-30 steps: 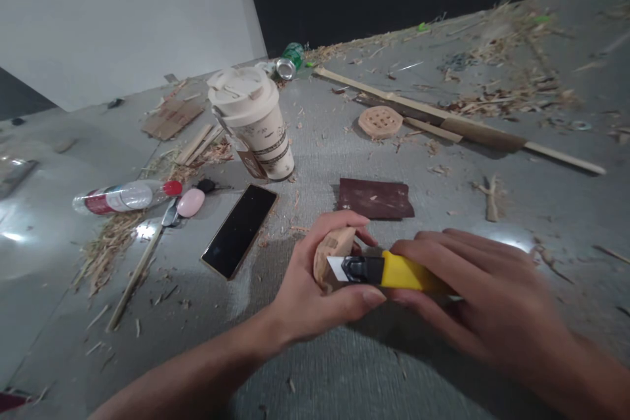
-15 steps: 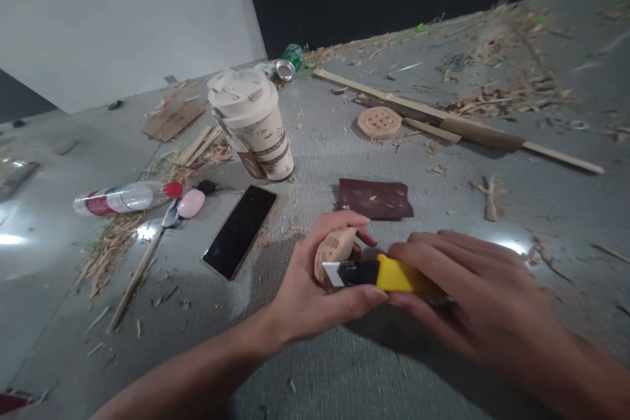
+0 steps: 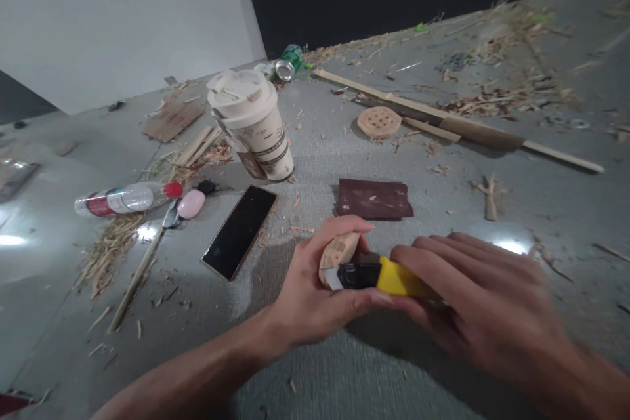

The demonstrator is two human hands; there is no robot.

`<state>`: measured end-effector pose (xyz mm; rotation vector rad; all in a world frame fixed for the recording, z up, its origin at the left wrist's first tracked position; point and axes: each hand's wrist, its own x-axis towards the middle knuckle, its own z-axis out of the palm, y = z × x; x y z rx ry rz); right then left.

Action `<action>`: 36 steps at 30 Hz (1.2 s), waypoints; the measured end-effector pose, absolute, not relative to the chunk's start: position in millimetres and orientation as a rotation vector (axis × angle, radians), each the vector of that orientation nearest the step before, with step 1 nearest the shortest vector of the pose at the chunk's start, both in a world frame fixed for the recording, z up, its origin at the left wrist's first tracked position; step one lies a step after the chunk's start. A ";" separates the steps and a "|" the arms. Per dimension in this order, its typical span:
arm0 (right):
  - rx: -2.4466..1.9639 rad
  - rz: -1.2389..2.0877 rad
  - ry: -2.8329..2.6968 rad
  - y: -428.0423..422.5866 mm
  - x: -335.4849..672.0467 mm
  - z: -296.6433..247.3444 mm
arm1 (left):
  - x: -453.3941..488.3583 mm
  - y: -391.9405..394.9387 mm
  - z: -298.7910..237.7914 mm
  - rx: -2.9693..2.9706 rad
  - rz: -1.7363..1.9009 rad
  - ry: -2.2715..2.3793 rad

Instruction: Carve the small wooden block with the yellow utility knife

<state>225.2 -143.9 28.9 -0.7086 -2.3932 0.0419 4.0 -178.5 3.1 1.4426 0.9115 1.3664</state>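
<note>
My left hand [image 3: 315, 289] is closed around a small carved piece of wood [image 3: 339, 248], pale with cut facets and darker marks on its face. A yellow and black utility knife [image 3: 401, 277] lies in the grip of my right hand [image 3: 472, 282]. Its blade [image 3: 333, 279] points left and touches or overlaps the lower edge of the wood; exact contact is hard to tell. My left thumb rests just below the knife's black nose, close to my right thumb. Beyond my hands lies a dark red sheet of sandpaper [image 3: 374, 199], dusted with wood.
Left of my hands is a phone [image 3: 239, 231]. Behind it stands a lidded paper cup [image 3: 266, 138], with a plastic bottle [image 3: 123, 199] lying further left. A round carved wooden disc [image 3: 379, 122], long wood strips [image 3: 472, 125] and a green can [image 3: 290, 62] lie further back among shavings.
The piece of wood and the knife have shifted slightly right and down. The blade sits a little differently against the wood, while both hands keep their hold.
</note>
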 end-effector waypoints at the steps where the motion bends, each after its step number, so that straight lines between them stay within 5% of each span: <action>1: -0.719 0.030 -2.385 -144.3 224.8 28.8 | 5.1 -179.2 4.1 1.428 1.368 0.938; 36: -0.726 0.116 -2.374 -145.8 222.5 34.0 | 9.2 -184.1 6.8 1.363 1.336 0.994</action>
